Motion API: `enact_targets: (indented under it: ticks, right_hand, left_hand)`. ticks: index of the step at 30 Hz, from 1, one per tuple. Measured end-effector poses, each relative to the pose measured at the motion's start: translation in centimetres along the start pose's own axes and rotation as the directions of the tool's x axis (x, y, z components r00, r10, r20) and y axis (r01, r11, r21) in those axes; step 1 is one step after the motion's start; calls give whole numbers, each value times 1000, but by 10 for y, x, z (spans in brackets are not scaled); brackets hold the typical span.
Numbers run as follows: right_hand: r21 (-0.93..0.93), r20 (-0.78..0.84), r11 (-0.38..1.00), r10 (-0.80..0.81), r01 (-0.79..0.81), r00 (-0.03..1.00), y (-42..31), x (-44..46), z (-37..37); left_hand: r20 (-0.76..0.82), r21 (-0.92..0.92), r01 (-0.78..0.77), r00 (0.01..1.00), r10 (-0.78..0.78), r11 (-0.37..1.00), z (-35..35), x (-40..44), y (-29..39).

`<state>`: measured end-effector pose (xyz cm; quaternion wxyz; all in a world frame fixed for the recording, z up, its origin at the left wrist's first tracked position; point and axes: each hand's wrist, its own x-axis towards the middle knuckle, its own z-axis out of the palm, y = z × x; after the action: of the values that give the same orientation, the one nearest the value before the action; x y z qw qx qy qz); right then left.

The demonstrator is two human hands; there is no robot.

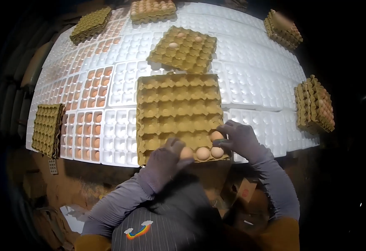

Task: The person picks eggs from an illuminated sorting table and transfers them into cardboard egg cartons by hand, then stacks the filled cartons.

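A brown pulp egg tray (179, 100) lies in front of me, with a few eggs in its near right corner. My left hand (162, 163), in a grey glove, is closed on an egg (186, 153) at the tray's near edge; its fingers are slightly blurred. Gloved as well, my right hand (242, 141) curls its fingers round another egg (216, 136) over the tray's right side. Two eggs, a middle one (203, 153) and a right one (217, 152), sit in the front row between my hands.
White foam egg trays (120, 136) cover the table, those on the left holding brown eggs (89, 129). A pulp tray with a few eggs (185, 48) lies beyond. Tray stacks stand at the left (47, 129), right (314, 104) and back (153, 11). A cardboard box (246, 189) is below the edge.
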<state>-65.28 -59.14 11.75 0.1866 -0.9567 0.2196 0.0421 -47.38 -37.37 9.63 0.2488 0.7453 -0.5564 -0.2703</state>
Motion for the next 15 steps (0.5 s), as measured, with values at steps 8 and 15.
enact_targets:
  ticks: [8, 15]
  right_hand:
    - [964, 79, 246, 100, -102, 992, 11, -35, -11]
    - [-237, -184, 955, -227, 181, 956, -17, -32, 28]
  left_hand:
    - [-38, 577, -46, 996, 84, 815, 59, 39, 45]
    - [24, 388, -170, 984, 175, 906, 46, 38, 33]
